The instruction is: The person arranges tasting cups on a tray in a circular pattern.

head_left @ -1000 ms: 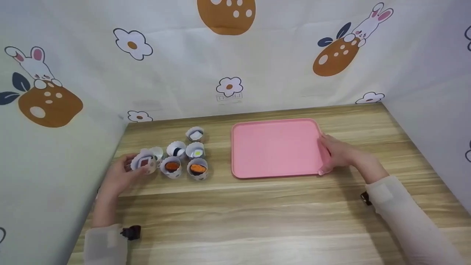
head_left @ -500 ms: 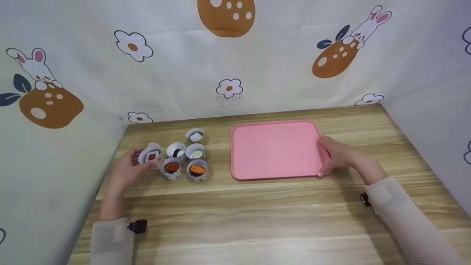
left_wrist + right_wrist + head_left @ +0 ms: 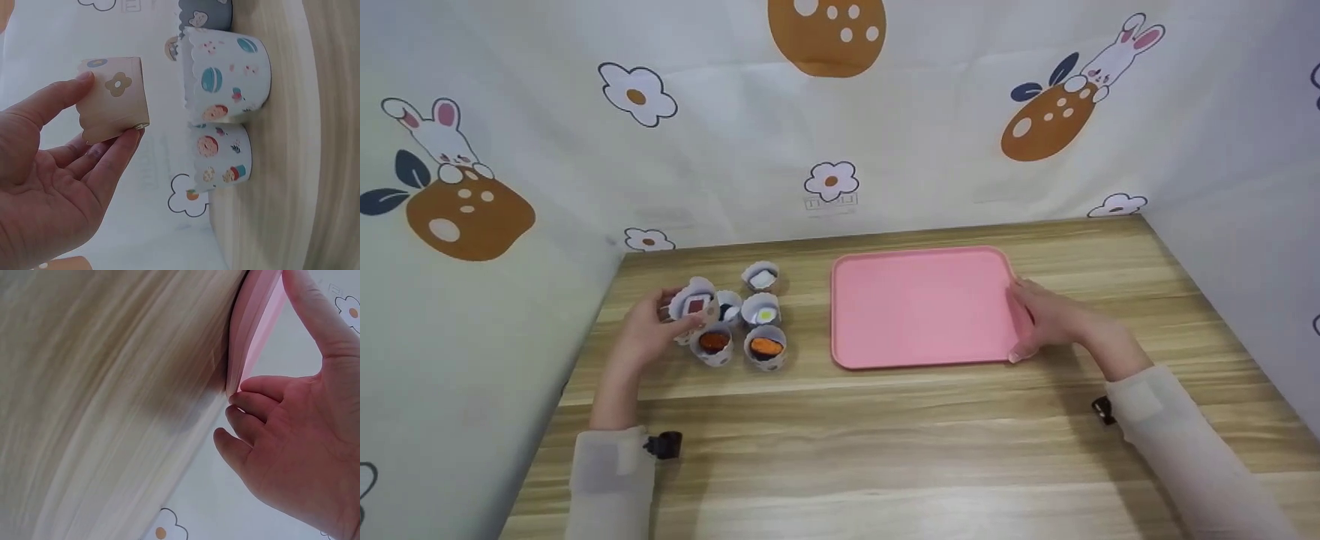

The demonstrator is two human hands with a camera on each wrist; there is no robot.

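Observation:
My left hand (image 3: 641, 334) holds a scallop-rimmed paper cup (image 3: 115, 95), thumb on one side and fingers on the other. Inside it lies a white piece with a dark red square. In the head view, the held cup overlaps a cup with a black-banded white piece (image 3: 727, 309). Close by stand cups with a dark red-topped piece (image 3: 714, 343), an orange-topped piece (image 3: 766, 347) and a piece with a yellow-green centre (image 3: 766, 315). My right hand (image 3: 1054, 319) rests at the right edge of a pink tray (image 3: 919, 307), thumb at its near corner, fingers spread along the rim.
Behind the group stands a cup with a plain white piece (image 3: 763, 279). The wood-grain table (image 3: 840, 442) runs back to a printed cloth wall (image 3: 930, 165), with more cloth at both sides. The pink tray lies right of the cups.
My left hand has moved right and slightly back with its cup, from the left of the group to over it. My right hand stays at the tray's edge.

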